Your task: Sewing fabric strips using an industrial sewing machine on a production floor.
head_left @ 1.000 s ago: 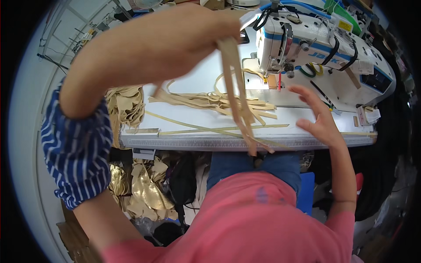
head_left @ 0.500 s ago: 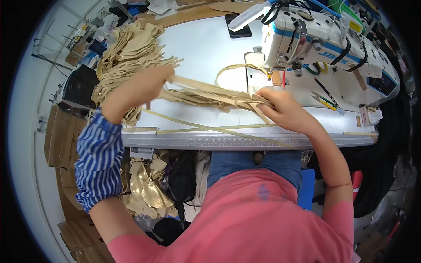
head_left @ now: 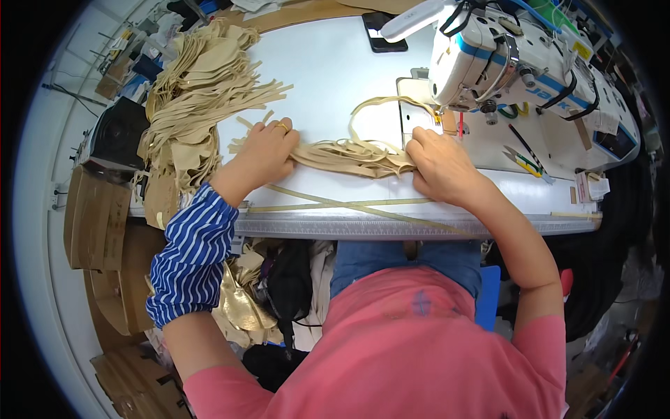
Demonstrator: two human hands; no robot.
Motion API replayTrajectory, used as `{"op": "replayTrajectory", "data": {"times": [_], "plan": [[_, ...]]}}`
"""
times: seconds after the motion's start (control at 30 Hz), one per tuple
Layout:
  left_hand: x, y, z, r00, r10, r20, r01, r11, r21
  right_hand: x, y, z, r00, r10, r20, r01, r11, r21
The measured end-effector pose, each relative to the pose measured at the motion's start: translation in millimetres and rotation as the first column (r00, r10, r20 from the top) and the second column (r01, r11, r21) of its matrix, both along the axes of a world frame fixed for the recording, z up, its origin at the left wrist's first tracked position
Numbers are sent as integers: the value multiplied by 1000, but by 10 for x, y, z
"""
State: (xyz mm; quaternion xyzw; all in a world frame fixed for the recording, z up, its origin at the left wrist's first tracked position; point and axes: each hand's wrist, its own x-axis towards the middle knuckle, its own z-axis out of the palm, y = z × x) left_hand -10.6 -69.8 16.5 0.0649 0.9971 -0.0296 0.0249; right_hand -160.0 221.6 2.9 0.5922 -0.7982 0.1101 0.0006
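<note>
A bundle of long beige strips [head_left: 349, 157] lies stretched sideways on the white table [head_left: 321, 70]. My left hand [head_left: 262, 153] is closed on the bundle's left part, fingers curled over it. My right hand [head_left: 440, 164] grips its right end beside the sewing machine [head_left: 502, 66]. A narrow looped strip [head_left: 370, 101] runs from the bundle area up to the machine's needle plate. To the left of my left hand is a tall heap of beige fringed pieces [head_left: 188, 98]. Two thin flat bands [head_left: 328, 199] cross in front of the bundle.
A phone [head_left: 384, 38] lies at the back. Scissors [head_left: 523, 164] and a pen [head_left: 520, 143] rest at the machine's right. Cardboard boxes [head_left: 94, 216] and a black speaker-like box [head_left: 115, 133] are at the left. A ruled metal edge [head_left: 349, 227] borders the table's front.
My left hand has come down from high up, lowering the hanging strips onto the table. My right hand, open a second ago, has moved in and closed on their right end.
</note>
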Motion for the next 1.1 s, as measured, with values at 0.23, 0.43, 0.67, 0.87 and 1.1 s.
{"op": "replayTrajectory", "data": {"times": [0.23,0.43,0.67,0.87,1.1], "plan": [[133,-26,-145,991,-19,-129,21,1000,19,-31,139,-167,997,35,-66,-46,984,-171],[176,262,673,944,187,271,-311,777,548,-83,489,66,801,-41,597,141,983,-121],[-168,1139,1088,855,-16,519,-251,862,440,-6,1545,462,692,-92,716,138,990,-7],[-548,2519,112,734,-571,369,279,748,602,638,3205,-549,576,-558,598,576,796,188],[-922,4127,-1261,490,-851,188,765,523,375,2429,4021,-2048,134,-893,430,815,346,465]]}}
